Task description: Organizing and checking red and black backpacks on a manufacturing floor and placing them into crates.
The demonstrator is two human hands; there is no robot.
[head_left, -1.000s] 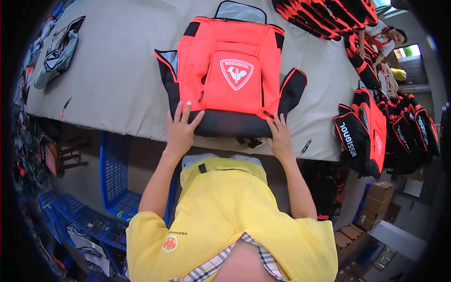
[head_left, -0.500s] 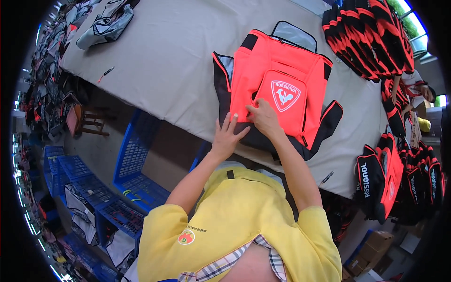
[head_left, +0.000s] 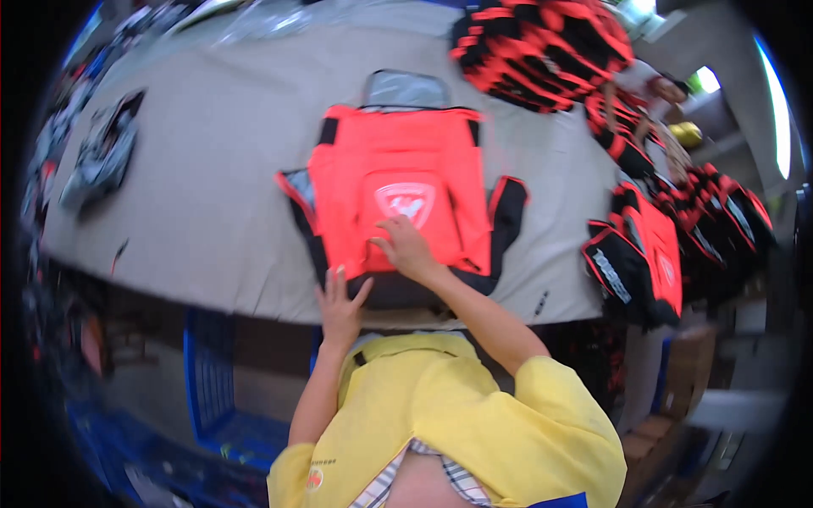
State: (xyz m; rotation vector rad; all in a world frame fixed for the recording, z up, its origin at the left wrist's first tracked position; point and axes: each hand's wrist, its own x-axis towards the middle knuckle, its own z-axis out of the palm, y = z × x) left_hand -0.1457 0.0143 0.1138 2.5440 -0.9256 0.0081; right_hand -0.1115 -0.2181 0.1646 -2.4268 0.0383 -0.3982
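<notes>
A red and black backpack (head_left: 343, 195) lies front side up on the cloth-covered table, its grey-lined top flap (head_left: 406, 90) folded out at the far end. A pale shield-shaped emblem marks its front pocket (head_left: 436, 233). With fingers spread, my left hand (head_left: 340, 311) rests at the bag's near left corner, on the dark base panel. My right hand (head_left: 406, 250) is over the front pocket just below the emblem, thumb and forefinger apart. Nothing shows between them, though motion blurs the picture.
Several red and black bags are piled (head_left: 542, 55) at the far right. More bags (head_left: 648, 254) hang or stand by the table's right edge, near another person (head_left: 648, 85). A grey fabric piece (head_left: 106, 148) lies at left. Blue crates (head_left: 210, 372) stand below the near edge.
My view has swung, so the table and bag appear shifted left. My right hand has left the pocket's left edge, its pinch loosened, and moved over the pocket. My left hand stays at the bag's corner.
</notes>
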